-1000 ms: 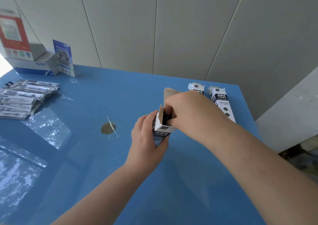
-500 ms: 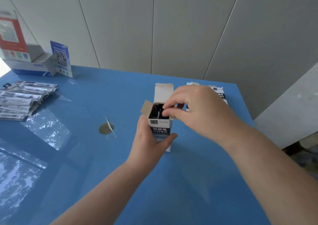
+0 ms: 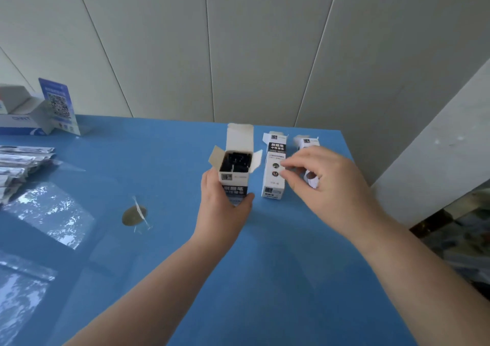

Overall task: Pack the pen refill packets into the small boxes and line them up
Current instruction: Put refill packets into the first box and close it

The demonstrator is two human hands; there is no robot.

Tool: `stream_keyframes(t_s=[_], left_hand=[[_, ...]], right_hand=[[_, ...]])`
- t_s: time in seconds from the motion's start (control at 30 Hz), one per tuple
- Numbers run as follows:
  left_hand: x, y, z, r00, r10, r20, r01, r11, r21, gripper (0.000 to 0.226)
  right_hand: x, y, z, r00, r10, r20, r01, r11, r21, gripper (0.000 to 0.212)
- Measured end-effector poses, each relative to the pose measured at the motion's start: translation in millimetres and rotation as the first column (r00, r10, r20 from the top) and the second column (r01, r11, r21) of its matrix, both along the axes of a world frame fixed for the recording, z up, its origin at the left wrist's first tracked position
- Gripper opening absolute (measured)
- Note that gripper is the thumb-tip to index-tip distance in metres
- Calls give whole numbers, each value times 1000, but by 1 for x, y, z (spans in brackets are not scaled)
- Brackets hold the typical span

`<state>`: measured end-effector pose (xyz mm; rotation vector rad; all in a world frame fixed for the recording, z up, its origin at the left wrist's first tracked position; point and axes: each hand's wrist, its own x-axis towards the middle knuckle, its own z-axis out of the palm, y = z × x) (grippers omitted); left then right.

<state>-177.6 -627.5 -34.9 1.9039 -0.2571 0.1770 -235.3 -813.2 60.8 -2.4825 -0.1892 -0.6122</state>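
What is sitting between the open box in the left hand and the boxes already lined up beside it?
Nothing visible. The left hand grips the open box, and only bare blue table separates it from the nearest closed box. The right hand hovers over the closed boxes, not in that gap.

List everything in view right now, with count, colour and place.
Open box: 1, white and black, upright mid-table, flaps up, dark contents inside.
Closed boxes: 2, white and black, standing right of the open box; the far one partly hidden.
Packets: a pile, silvery, left edge.
Carton: 1, white and blue, far left.
QR card: 1, blue, beside the carton.
Table: blue, glossy.
Left hand: grips the open box.
Right hand: fingers curled, in front of the closed boxes.
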Motion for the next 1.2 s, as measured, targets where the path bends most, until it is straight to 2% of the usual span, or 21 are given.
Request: stream_keyframes(t_s=[0.23,0.53,0.6,0.77,0.87,1.0,1.2], left_hand=[[49,-32,0,998,10,-64,-16,996,-91,62],[71,-52,2,995,7,-96,-11,999,-45,62],[69,-49,-1,993,11,-117,-15,999,-33,68],[59,-33,-8,976,-27,-215,37,998,44,106],[47,-13,-7,976,-45,-215,85,980,178,107],[26,30,-5,979,-73,-191,144,909,391,94],[-6,116,11,995,-99,-6,72,676,733,85]], right_hand=[[-29,-47,-43,953,-236,-188,227,971,-72,23],[-42,-68,-50,927,-284,-246,271,959,-86,28],[-42,-66,-50,927,-279,-251,267,960,-80,28],[-41,-54,-51,923,-289,-253,274,957,-95,27],[-40,-46,-51,918,-307,-252,284,951,-125,28],[-40,-29,-53,910,-335,-242,301,939,-169,30],[-39,22,-54,926,-326,-193,270,925,-267,36]])
